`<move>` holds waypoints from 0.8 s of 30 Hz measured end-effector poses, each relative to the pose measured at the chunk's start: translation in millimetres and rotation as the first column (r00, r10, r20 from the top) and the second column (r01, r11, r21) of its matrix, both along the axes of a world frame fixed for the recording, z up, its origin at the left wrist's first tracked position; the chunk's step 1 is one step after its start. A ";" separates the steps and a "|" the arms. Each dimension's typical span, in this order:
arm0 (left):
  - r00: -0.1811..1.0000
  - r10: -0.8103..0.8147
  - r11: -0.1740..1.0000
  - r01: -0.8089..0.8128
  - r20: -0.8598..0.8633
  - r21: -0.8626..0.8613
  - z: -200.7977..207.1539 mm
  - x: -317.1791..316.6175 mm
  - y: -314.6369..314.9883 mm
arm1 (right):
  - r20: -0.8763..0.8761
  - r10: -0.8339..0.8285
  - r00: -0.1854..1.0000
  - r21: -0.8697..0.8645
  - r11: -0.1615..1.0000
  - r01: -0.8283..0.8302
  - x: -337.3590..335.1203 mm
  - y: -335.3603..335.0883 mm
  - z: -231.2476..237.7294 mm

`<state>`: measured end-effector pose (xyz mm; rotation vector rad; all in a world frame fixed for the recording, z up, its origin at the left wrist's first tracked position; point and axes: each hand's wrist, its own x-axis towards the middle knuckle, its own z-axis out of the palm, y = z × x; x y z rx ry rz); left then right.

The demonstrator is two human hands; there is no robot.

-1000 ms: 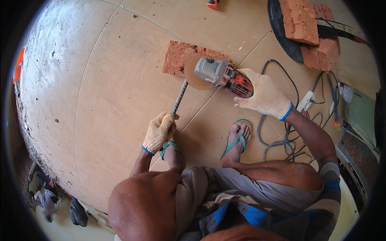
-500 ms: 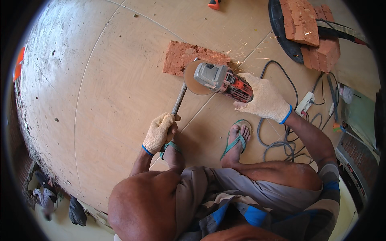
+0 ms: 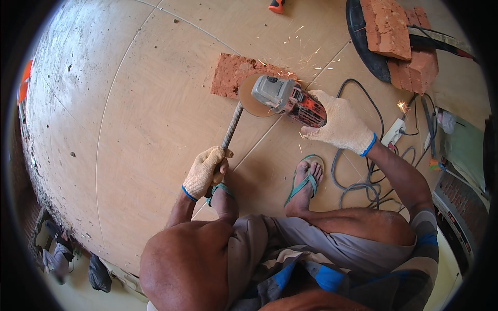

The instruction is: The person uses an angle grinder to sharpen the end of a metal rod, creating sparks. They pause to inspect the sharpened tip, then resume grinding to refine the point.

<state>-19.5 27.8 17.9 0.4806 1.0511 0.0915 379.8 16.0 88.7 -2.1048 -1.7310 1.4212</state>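
In a cream knit glove with a blue cuff, my left hand (image 3: 206, 172) grips a ribbed steel bar (image 3: 232, 126) that slants away toward a red brick (image 3: 226, 76). My right hand (image 3: 340, 124), gloved alike, is wrapped round the red and black body of an angle grinder (image 3: 307, 108). Its tan disc (image 3: 251, 98) overlaps the bar's far end and the brick's near side. Sparks fly off to the right and beyond the brick. The grinder's head hides part of the brick, and the exact contact of disc and bar is hard to see.
Bricks (image 3: 386, 28) lie on a black round-edged object (image 3: 363, 44) at the far right. A dark cable (image 3: 358, 189) coils by a white power strip (image 3: 392, 131). My sandalled feet (image 3: 306, 179) stand close behind the bar. An orange-and-black handle (image 3: 276, 6) lies at the far edge.
The grinder has shifted slightly right and away, and the bar's far end beyond the disc no longer shows. Sparks are spread differently, with a bright burst near the power strip. My left hand barely moves.
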 end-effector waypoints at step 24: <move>0.983 0.084 0.988 -0.061 0.162 -0.140 -32.1 -15.1 -2.2 | -0.005 0.052 0.999 0.091 0.995 -0.051 -1.8 2.2 1.6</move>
